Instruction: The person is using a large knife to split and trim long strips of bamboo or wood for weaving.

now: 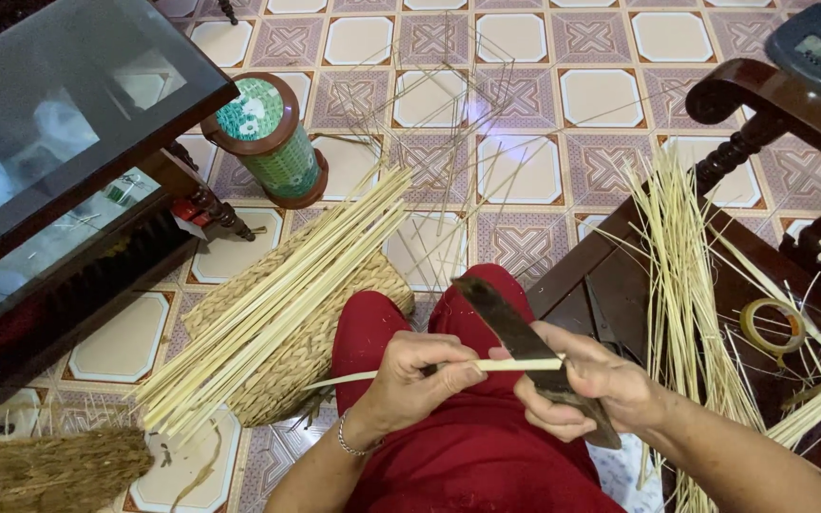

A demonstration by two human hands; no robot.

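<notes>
Patterned tiled floor (525, 171), woven basket (306, 342), green cylindrical stool (273, 138), thin scattered sticks (429, 104)

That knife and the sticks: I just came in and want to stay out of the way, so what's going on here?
A seated person in red is working a thin bamboo strip with a dark knife. The left hand pinches the strip; the right hand grips the knife, its blade laid across the strip. A bundle of pale strips rests on a woven basket to the left, and thinner slivers lie on the wooden chair to the right.
</notes>
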